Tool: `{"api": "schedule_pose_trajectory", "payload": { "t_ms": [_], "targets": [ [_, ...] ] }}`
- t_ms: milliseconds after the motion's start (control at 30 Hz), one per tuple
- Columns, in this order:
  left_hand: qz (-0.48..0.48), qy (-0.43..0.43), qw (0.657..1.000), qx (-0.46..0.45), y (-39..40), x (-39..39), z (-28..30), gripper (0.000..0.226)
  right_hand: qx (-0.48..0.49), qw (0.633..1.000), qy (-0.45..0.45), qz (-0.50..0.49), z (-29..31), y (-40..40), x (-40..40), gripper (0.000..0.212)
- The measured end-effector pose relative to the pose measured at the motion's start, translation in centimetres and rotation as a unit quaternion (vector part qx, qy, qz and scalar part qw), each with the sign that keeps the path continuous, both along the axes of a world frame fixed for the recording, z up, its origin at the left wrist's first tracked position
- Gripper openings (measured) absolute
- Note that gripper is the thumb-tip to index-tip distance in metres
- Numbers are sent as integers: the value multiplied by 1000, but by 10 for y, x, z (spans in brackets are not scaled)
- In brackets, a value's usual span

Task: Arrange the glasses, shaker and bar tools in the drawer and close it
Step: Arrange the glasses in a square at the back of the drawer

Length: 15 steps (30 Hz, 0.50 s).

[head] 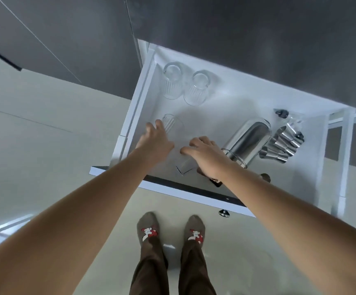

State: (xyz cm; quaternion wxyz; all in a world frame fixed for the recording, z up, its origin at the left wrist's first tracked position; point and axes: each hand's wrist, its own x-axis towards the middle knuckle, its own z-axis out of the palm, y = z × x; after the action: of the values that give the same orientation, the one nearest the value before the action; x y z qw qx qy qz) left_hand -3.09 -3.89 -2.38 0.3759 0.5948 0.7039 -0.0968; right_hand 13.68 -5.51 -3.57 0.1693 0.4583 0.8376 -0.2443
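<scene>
Socked feet (170, 232) on the floor, both arms down in the open drawer (196, 195). Left hand (157, 139) wraps a ribbed glass (169, 123) at the left wall, right hand (204, 153) holds another glass (184, 166) near the front — set them upright behind the far pair (183, 86), clear of the shaker (247, 141).

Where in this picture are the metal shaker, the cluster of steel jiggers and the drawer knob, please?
Metal shaker (250, 139): head view, on the middle of its shiny body.
Steel jiggers (281, 143): head view, on the centre of the cluster.
Drawer knob (224, 213): head view, on its chrome head.
</scene>
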Motion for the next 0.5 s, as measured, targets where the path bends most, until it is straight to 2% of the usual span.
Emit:
{"api": "schedule_pose_trajectory", "payload": {
  "t_ms": [133,267,400,500],
  "targets": [
    [-63,66,994,59,12,-1,9,55,-7,998,12,-61,-7,0,7,65],
    [-142,137,975,102,26,3,13,50,10,977,49,-207,-4,2,15,63],
    [-107,141,977,115,43,7,13,51,42,943,110,-312,-4,14,11,59],
    [-109,142,975,128,56,10,12,52,23,915,154,-372,-6,29,2,62]
  ]
}}
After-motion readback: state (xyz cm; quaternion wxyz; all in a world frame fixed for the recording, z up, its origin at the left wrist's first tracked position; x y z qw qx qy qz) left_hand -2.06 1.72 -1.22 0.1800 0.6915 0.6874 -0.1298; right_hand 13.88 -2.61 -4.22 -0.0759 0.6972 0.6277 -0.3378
